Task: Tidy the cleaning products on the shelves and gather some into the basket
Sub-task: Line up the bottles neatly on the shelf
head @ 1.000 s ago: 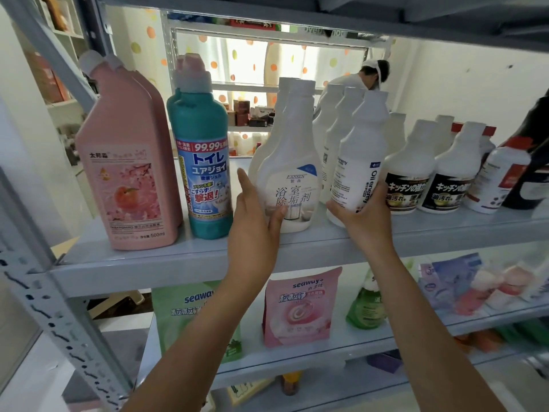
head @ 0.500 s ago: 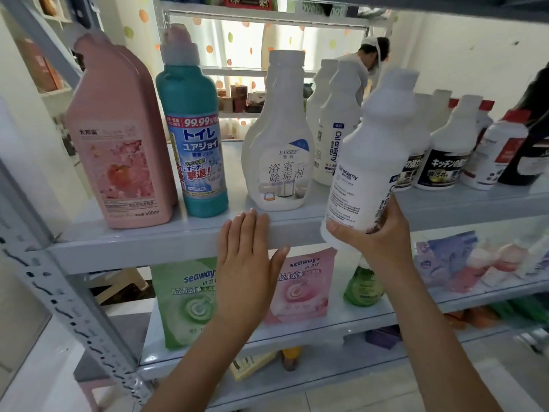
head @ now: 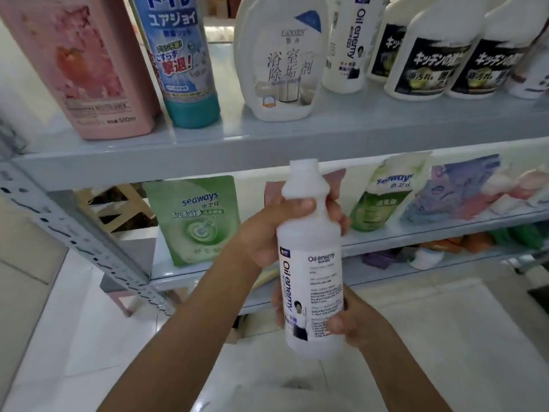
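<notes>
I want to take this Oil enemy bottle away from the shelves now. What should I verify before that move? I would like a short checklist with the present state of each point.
1. Hold on the Oil enemy bottle: the left hand grips its shoulder and the right hand grips its lower part. Ok.
2. Bottle posture: nearly upright, top upward. Ok.
3. Cap closed tightly: the top is white and blurred. Cannot tell.
4. Clear of the upper shelf: the bottle appears to be held in front of its edge, not touching. Ok.
5. Basket ready nearby: none in view. Cannot tell.
</notes>
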A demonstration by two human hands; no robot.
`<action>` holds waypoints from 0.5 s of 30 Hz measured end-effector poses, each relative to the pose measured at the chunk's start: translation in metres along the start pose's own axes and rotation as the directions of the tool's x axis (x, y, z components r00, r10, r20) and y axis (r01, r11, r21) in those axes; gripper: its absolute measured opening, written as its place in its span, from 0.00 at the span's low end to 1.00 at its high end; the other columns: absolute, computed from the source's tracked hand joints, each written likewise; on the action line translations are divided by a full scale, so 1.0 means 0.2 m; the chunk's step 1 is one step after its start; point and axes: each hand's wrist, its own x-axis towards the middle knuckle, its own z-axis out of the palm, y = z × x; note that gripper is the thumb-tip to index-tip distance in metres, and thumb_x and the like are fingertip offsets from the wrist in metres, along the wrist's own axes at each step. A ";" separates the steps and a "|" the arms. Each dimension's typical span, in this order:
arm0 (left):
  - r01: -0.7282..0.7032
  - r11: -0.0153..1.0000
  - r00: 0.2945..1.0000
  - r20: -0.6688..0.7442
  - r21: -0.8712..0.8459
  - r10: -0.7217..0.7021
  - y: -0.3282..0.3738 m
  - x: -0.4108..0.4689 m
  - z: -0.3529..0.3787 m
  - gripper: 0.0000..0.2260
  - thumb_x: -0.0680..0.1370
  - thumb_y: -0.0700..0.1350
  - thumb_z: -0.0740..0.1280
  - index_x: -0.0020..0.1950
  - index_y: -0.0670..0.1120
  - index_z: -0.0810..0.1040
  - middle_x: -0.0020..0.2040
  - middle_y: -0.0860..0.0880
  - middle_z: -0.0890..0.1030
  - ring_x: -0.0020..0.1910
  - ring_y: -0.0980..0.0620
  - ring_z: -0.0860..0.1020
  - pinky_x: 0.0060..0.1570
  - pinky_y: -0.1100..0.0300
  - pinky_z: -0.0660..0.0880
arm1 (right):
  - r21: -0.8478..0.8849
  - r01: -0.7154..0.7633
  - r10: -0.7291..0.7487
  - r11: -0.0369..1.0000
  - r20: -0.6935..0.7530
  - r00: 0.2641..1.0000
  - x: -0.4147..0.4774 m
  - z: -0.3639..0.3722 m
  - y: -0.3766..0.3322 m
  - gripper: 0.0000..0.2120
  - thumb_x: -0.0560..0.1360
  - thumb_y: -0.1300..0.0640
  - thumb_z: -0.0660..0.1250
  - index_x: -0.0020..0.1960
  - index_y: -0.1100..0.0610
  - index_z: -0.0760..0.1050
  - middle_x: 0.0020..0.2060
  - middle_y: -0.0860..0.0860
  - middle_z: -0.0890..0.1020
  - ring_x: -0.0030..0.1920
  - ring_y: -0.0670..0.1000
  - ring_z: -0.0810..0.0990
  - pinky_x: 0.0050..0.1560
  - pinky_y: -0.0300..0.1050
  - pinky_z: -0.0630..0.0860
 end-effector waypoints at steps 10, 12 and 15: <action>0.318 0.923 0.449 -0.892 0.216 0.054 -0.20 -0.06 -0.06 0.09 0.70 0.38 0.73 0.48 0.38 0.79 0.36 0.46 0.81 0.28 0.53 0.77 0.24 0.66 0.71 | -0.536 -0.450 -0.048 0.714 -0.680 0.732 0.00 0.07 0.17 0.31 0.55 0.49 0.77 0.54 0.47 0.68 0.43 0.44 0.81 0.41 0.44 0.81 0.39 0.46 0.80; 0.239 0.945 0.490 -0.868 0.225 0.083 -0.20 -0.09 -0.08 0.11 0.71 0.37 0.72 0.51 0.37 0.78 0.38 0.44 0.82 0.32 0.50 0.79 0.28 0.63 0.74 | -0.514 -0.416 -0.012 0.751 -0.640 0.769 -0.02 0.05 0.16 0.30 0.57 0.52 0.78 0.55 0.48 0.69 0.44 0.45 0.82 0.42 0.44 0.81 0.38 0.43 0.79; 0.063 0.995 0.728 -0.686 0.070 0.002 -0.13 -0.13 -0.13 0.06 0.72 0.37 0.71 0.46 0.42 0.76 0.37 0.46 0.81 0.36 0.49 0.79 0.39 0.57 0.78 | -0.291 -0.303 0.159 0.908 -0.430 0.889 -0.06 0.01 0.09 0.33 0.58 0.59 0.78 0.61 0.53 0.71 0.49 0.47 0.84 0.50 0.48 0.83 0.44 0.39 0.77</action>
